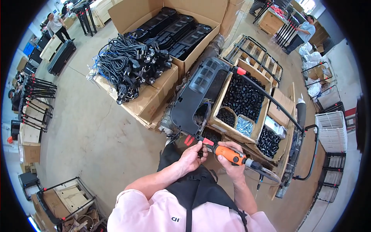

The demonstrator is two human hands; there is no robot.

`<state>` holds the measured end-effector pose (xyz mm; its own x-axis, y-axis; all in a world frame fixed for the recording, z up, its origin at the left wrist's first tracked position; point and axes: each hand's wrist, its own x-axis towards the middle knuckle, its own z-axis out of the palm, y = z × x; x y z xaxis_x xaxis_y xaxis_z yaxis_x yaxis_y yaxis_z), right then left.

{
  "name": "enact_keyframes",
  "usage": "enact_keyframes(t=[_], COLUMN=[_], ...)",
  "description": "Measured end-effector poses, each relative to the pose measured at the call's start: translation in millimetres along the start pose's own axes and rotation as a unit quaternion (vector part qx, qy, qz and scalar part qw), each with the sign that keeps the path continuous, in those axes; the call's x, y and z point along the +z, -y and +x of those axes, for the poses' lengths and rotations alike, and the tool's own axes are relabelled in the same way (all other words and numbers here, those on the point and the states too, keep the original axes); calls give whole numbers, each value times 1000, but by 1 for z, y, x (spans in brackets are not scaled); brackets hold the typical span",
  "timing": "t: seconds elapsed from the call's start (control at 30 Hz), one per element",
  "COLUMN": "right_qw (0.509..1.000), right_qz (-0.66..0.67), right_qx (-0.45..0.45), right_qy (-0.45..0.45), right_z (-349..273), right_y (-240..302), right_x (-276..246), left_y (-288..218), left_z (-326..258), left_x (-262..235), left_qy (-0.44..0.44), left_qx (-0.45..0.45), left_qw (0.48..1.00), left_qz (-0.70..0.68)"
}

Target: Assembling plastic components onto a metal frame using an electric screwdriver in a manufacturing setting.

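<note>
My right hand (pixel 230 167) is wrapped around the orange body of a power screwdriver (pixel 228 153). The tool's front end points left, toward a black tube end with a red sleeve (pixel 207 141). Close beside that end, my left hand (pixel 191 156) is closed in a pinch. What its fingers hold is too small to make out. Just beyond both hands lies a large black plastic housing (pixel 205 91), with a few wires at its near right side. A long black tube frame (pixel 272 99) with a red sleeve at its far end runs across the parts boxes to the right.
Right of the housing, a box of black plastic parts (pixel 247 92) also holds silver screws (pixel 244 126) and small dark screws (pixel 226 116). Plugged power cords (pixel 127 63) are heaped on a carton (pixel 156 98). Behind stands an open carton of black housings (pixel 177 33). People work farther off.
</note>
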<state>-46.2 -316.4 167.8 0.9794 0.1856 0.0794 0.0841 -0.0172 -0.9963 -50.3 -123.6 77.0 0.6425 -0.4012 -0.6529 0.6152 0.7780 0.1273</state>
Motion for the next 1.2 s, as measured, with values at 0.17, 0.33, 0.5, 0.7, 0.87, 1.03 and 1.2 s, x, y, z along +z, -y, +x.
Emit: enact_keyframes(t=[0.17, 0.33, 0.5, 0.7, 0.87, 1.03, 1.2], right_qw=[999, 999, 996, 977, 965, 952, 956], right_qz=[-37, -44, -84, -185, -238, -281, -265], right_qx=[14, 8, 35, 72, 35, -4, 42], right_qy=[-3, -5, 15, 76, 100, 121, 120], right_z=[9, 28, 46, 61, 67, 68, 68], right_y=[-5, -12, -16, 4, -1, 8, 9], right_x=[13, 35, 52, 69, 73, 71, 73], left_y=[-6, -17, -31, -42, -51, -53, -55], left_z=[-9, -8, 0, 4, 4, 12, 12], left_x=[-3, -24, -45, -51, -59, -66, -62], left_qy=[-6, -9, 34, 43, 38, 43, 11], left_qx=[-19, -36, -8, 15, 3, -7, -21], left_qw=[998, 992, 984, 975, 979, 986, 993], left_qz=[68, 117, 177, 216, 201, 163, 116])
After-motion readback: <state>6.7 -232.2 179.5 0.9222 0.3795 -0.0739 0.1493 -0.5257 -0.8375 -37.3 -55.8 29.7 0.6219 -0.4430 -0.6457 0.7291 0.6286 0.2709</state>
